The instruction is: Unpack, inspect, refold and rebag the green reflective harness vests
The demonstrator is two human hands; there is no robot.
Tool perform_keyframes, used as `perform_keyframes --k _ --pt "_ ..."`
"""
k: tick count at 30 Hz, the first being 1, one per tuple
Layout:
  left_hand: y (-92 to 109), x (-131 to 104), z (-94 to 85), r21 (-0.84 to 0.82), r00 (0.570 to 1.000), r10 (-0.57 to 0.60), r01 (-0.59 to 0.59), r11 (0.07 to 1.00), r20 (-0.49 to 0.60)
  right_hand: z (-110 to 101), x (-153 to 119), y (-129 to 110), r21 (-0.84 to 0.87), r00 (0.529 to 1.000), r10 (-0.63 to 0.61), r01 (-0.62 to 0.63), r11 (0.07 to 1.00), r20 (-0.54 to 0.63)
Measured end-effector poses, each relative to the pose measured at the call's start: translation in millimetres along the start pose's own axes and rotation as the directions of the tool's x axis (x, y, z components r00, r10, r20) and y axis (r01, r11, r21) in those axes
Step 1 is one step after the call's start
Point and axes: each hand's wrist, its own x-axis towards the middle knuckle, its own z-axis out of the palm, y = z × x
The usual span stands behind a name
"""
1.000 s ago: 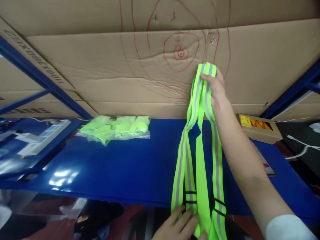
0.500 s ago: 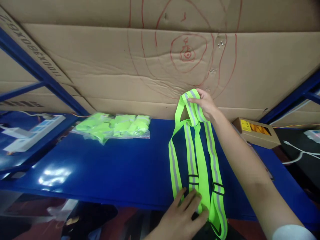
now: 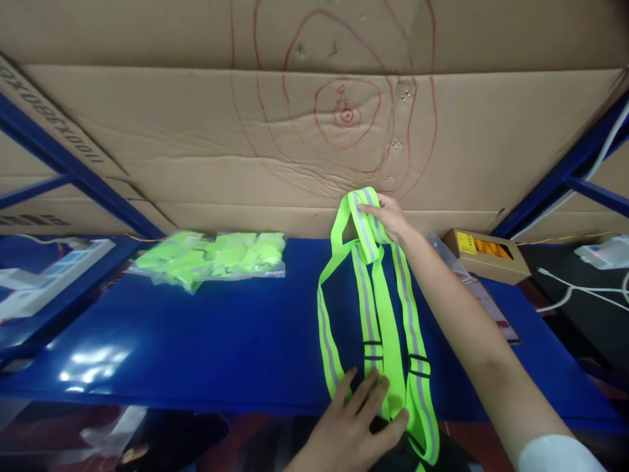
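Note:
A neon yellow-green reflective vest [image 3: 392,328], made of elastic straps with grey stripes, hangs lengthwise over the blue shelf and past its front edge. My right hand [image 3: 388,216] is closed on the folded top loops, pinching them between thumb and fingers near the cardboard. Lower down, my left hand [image 3: 356,419] rests over the straps at the shelf edge, its fingers spread and touching them. Black slider buckles [image 3: 419,366] sit on two of the straps. The bottom of the vest drops below the edge, partly behind my left hand.
Clear bags of folded yellow-green straps [image 3: 211,259] lie at the back left of the blue shelf [image 3: 196,347]. A small cardboard box [image 3: 486,255] and a flat clear-wrapped item [image 3: 494,308] are at the right. A white power strip [image 3: 54,275] lies far left. Marked cardboard [image 3: 171,118] stands behind.
The view has shifted slightly, so the scene sits further left. My right hand still grips the top loops, and my left hand stays on the lower straps. The flat wrapped item shows more.

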Motion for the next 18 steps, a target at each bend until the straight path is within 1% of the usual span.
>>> perform_keyframes --k 2,5,7,11,16,18 --pt "4.9 -0.7 4.1 0.032 1.000 0.001 0.000 0.999 -0.023 2.0 -0.9 7.6 -0.013 1.000 0.003 -0.003 1.000 -0.015" --pt "11.5 -0.8 9.6 0.083 0.993 -0.043 0.053 0.995 -0.112 3.5 -0.7 17.0 -0.033 0.999 -0.003 0.002 0.999 -0.036" --pt "13.9 -0.9 11.0 0.076 0.989 -0.059 0.070 0.995 -0.135 3.2 0.7 20.6 -0.045 0.999 -0.014 0.013 0.999 -0.040" --pt "13.1 -2.1 9.4 0.027 0.993 -0.067 0.070 0.997 -0.098 -0.4 1.4 26.7 -0.092 0.999 -0.029 0.025 0.995 -0.039" --pt "11.5 -3.8 6.0 -0.026 0.997 -0.075 0.075 0.997 -0.021 -4.9 -9.7 36.5 -0.208 1.000 -0.014 0.015 0.978 0.006" --pt "12.7 -4.5 3.9 -0.029 0.998 -0.063 0.062 0.998 -0.025 -4.4 -13.6 37.4 -0.243 0.999 -0.045 0.040 0.969 -0.017"
